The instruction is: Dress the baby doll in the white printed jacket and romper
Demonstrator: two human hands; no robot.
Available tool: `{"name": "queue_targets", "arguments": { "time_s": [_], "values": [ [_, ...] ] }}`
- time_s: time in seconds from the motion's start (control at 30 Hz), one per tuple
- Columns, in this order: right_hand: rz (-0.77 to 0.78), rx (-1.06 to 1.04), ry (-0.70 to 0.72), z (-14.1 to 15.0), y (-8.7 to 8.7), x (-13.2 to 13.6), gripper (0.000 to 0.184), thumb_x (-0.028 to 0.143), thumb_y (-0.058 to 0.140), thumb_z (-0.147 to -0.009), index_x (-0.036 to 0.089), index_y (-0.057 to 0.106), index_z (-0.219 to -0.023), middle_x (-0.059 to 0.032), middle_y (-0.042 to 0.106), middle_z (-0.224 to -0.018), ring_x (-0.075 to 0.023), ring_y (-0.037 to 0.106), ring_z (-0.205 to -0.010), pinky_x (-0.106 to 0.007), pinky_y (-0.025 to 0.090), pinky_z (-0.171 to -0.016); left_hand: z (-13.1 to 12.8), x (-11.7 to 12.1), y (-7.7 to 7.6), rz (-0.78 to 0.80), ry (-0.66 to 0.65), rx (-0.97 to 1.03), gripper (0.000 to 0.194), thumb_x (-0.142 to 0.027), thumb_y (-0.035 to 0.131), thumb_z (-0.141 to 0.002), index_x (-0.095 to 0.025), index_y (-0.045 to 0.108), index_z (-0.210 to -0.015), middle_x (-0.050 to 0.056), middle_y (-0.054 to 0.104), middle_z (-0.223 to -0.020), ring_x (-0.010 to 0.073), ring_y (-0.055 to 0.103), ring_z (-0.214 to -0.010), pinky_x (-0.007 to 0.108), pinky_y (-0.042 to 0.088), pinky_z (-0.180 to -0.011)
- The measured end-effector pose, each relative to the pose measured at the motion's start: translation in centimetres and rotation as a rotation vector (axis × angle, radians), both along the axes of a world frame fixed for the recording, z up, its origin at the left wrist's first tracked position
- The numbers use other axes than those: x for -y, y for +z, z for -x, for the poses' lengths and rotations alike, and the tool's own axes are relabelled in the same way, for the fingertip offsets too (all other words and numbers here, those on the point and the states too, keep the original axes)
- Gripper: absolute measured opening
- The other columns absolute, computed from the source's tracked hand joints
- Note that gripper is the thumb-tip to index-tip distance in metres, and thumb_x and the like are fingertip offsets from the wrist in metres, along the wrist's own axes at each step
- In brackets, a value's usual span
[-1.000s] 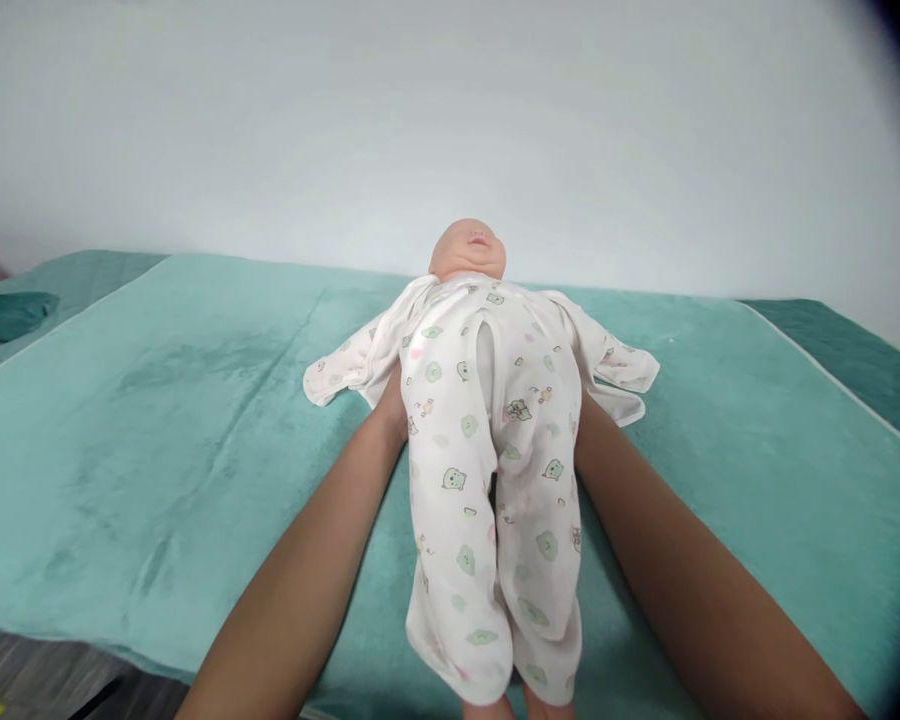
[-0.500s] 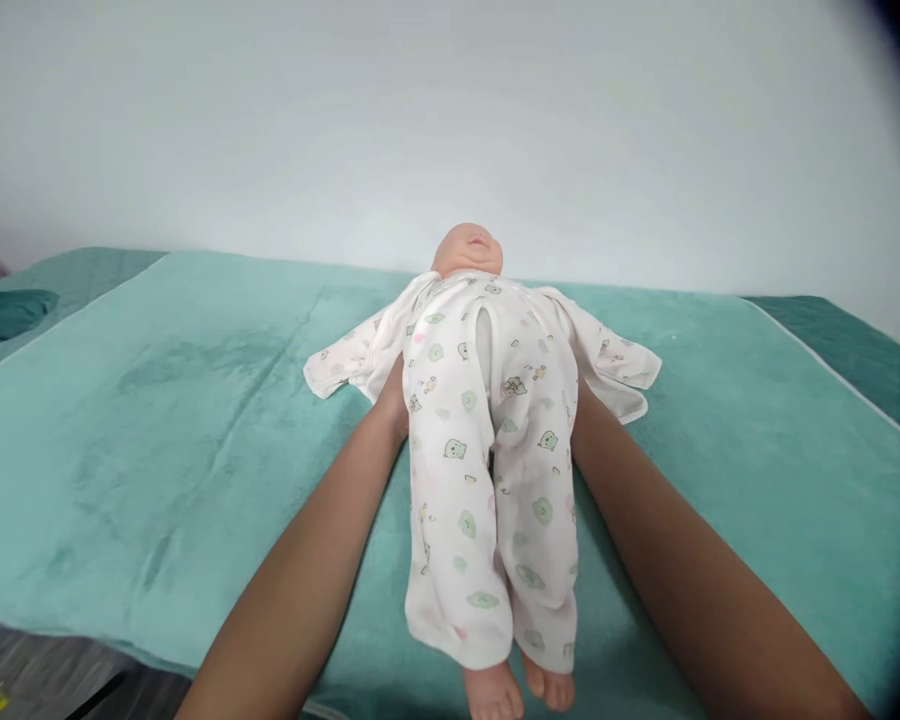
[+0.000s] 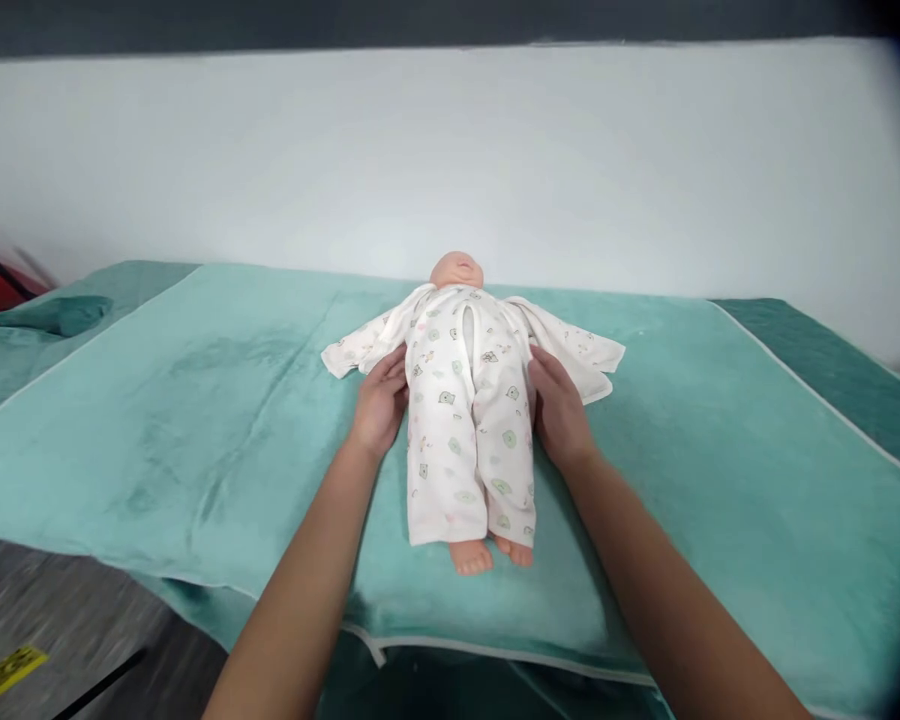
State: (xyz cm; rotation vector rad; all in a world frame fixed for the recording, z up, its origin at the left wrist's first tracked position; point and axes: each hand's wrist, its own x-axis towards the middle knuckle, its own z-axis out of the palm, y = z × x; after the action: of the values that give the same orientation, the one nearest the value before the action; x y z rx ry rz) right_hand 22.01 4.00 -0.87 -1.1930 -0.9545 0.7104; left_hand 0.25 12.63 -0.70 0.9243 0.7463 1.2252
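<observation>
A baby doll [image 3: 457, 270] lies on its back, head toward the wall and bare feet toward me. It wears white printed trousers [image 3: 448, 440] with a split at the crotch, and a matching white top whose sleeves [image 3: 570, 335] spread out to both sides. My left hand [image 3: 381, 403] rests at the trousers' left side near the hip, fingers extended and some tips hidden by the cloth. Against the opposite hip lies my right hand [image 3: 559, 405], its fingers likewise stretched out along the fabric. Neither hand is closed round the doll.
A light green cover [image 3: 690, 480] lies beneath the doll, over darker green cloth [image 3: 817, 345]. Behind stands a white wall [image 3: 450, 150]. The cover's front edge hangs near me, and grey floor [image 3: 52, 610] with a yellow label [image 3: 6, 672] shows at lower left.
My hands have come out from beneath the doll and now show at its hips. The doll rests lower on the cover. My view has moved back and shows more of the wall.
</observation>
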Motion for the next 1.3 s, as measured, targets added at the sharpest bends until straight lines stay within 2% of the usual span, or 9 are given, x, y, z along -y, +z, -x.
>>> {"name": "queue_targets", "arguments": {
  "time_s": [0.1, 0.23, 0.4, 0.5, 0.6, 0.77, 0.97, 1.17, 1.3],
  "values": [
    [-0.01, 0.159, 0.023, 1.8, -0.4, 6.1, 0.044, 0.041, 0.061, -0.093, 0.028, 0.057, -0.136, -0.0061, 0.054, -0.149, -0.0258, 0.049, -0.139, -0.053, 0.041, -0.116, 3.1, 5.0, -0.5, -0.052, 0.101, -0.139, 0.028, -0.024, 0.07, -0.083, -0.021, 0.07, -0.112, 0.008, 0.073, -0.115, 0.0207, 0.069, -0.102, 0.039, 0.05, -0.101],
    [-0.168, 0.532, 0.089, 5.0, -1.5, 13.1, 0.04, 0.025, 0.059, -0.094, 0.03, 0.055, -0.134, -0.0092, 0.046, -0.154, -0.0295, 0.042, -0.144, -0.058, 0.039, -0.116, 6.1, 12.6, -1.0, -0.211, 0.009, -0.441, 0.027, -0.029, 0.068, -0.087, -0.025, 0.07, -0.114, 0.007, 0.07, -0.121, 0.0226, 0.064, -0.113, 0.038, 0.047, -0.104],
    [-0.196, 0.754, 0.009, 9.1, -3.5, 17.5, 0.051, 0.014, 0.056, -0.091, 0.03, 0.048, -0.139, -0.0113, 0.053, -0.143, -0.0312, 0.043, -0.141, -0.061, 0.044, -0.11, 5.8, 18.0, -1.3, -0.483, 0.002, -0.784, 0.037, -0.017, 0.067, -0.081, -0.029, 0.067, -0.116, 0.007, 0.064, -0.124, 0.0253, 0.057, -0.122, 0.044, 0.041, -0.108],
    [-0.126, 0.829, -0.076, 10.3, -3.5, 17.9, 0.056, 0.011, 0.055, -0.091, 0.028, 0.044, -0.143, -0.0125, 0.053, -0.141, -0.03, 0.043, -0.139, -0.059, 0.045, -0.11, 4.7, 18.7, -1.5, -0.541, 0.064, -0.874, 0.025, -0.016, 0.066, -0.083, -0.026, 0.066, -0.106, 0.006, 0.067, -0.111, 0.0249, 0.06, -0.11, 0.045, 0.042, -0.102],
    [-0.095, 0.891, -0.108, 10.5, -2.5, 17.1, 0.044, 0.01, 0.056, -0.09, 0.027, 0.052, -0.131, -0.0106, 0.059, -0.13, -0.0296, 0.047, -0.133, -0.057, 0.045, -0.108, 4.0, 19.1, -1.2, -0.542, 0.065, -0.853, 0.008, -0.019, 0.057, -0.091, -0.024, 0.063, -0.093, 0.005, 0.067, -0.1, 0.0227, 0.061, -0.1, 0.042, 0.044, -0.096],
    [-0.115, 0.952, -0.133, 10.1, -0.5, 15.8, 0.02, 0.013, 0.061, -0.09, 0.028, 0.061, -0.104, -0.0074, 0.062, -0.116, -0.0297, 0.053, -0.121, -0.055, 0.048, -0.101, 4.0, 20.8, 0.3, -0.499, 0.042, -0.648, 0.007, -0.025, 0.053, -0.096, -0.024, 0.059, -0.097, 0.005, 0.063, -0.104, 0.0192, 0.061, -0.101, 0.034, 0.047, -0.09],
    [-0.213, 0.822, -0.078, 9.8, 1.1, 17.4, 0.025, 0.007, 0.058, -0.089, 0.027, 0.057, -0.103, -0.0075, 0.06, -0.116, -0.0271, 0.052, -0.123, -0.051, 0.048, -0.101, 4.6, 22.1, 0.6, -0.475, 0.132, -0.63, 0.005, -0.022, 0.056, -0.094, -0.024, 0.06, -0.094, 0.003, 0.06, -0.1, 0.0183, 0.059, -0.098, 0.031, 0.047, -0.088],
    [-0.088, 0.788, -0.005, 6.9, -0.8, 18.6, 0.043, 0.008, 0.05, -0.092, 0.028, 0.053, -0.129, -0.0097, 0.052, -0.134, -0.0241, 0.052, -0.126, -0.045, 0.048, -0.104, 3.8, 22.6, -0.2, -0.595, 0.295, -0.771, 0.022, -0.008, 0.051, -0.09, -0.024, 0.056, -0.104, 0.006, 0.056, -0.109, 0.0193, 0.057, -0.106, 0.034, 0.049, -0.092],
    [0.069, 0.774, -0.096, 6.0, -2.3, 17.4, 0.042, 0.012, 0.059, -0.086, 0.023, 0.053, -0.125, -0.0092, 0.059, -0.12, -0.0257, 0.057, -0.113, -0.044, 0.05, -0.094, 2.1, 22.1, 0.7, -0.833, 0.196, -0.946, 0.033, -0.009, 0.055, -0.089, -0.024, 0.055, -0.118, 0.009, 0.056, -0.123, 0.0232, 0.051, -0.121, 0.041, 0.047, -0.102]
  ]
}}
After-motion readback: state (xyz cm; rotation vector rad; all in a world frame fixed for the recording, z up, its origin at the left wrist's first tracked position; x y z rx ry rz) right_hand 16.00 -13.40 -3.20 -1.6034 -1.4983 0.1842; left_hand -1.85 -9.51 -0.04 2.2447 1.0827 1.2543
